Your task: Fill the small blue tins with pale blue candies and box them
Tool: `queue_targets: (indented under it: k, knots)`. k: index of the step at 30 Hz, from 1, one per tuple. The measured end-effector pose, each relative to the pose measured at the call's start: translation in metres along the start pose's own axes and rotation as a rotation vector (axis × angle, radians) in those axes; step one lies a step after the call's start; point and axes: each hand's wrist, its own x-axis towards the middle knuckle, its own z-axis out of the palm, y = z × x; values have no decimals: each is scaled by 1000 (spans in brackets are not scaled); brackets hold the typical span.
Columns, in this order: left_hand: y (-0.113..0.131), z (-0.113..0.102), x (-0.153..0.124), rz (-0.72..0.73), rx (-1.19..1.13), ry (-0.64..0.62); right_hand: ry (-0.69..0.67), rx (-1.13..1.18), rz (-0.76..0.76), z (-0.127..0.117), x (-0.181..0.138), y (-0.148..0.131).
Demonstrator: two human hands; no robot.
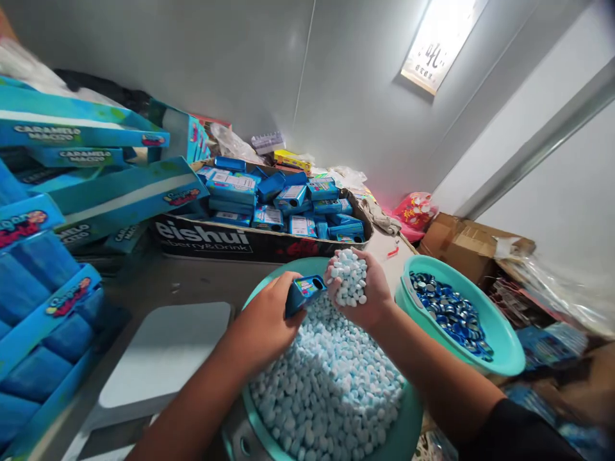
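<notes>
Clasping the box (305, 289) by its sides (likely light, slick; best there), the left hand (275, 308) bends its fingers; the right hand (373, 289), fingers cupped, holds candies (350, 276).

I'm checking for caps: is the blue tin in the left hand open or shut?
Open: the blue tin shows a dark, uncapped hole in its end, toward the right hand.

Room opens between the 2 forearms (435, 378), above the candies (331, 384), and over most of the scale (166, 349). The left hand (271, 314) with its tin (298, 298), and the laden right hand (371, 293), obstruct the basin's (412, 416) far side. Beyond stands the carton (202, 246); boxes (72, 307) wall the left, the tub (509, 349) the right.
</notes>
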Motion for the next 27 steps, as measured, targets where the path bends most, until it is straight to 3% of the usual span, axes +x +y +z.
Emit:
queue_targets:
  k: [7,13,17,27]
  knots:
    - [1,-3,-2,39,-44,-67,-74,-30,-137,26,3,-5]
    - [-3,-2,-3,77,-104,-97,-22,-96,-294,13,15,-4]
    - [-7,0,-5,161,-105,-117,47,-106,-316,5,21,-6]
    - [-11,4,-6,209,-92,-99,77,-228,-434,6,20,0]
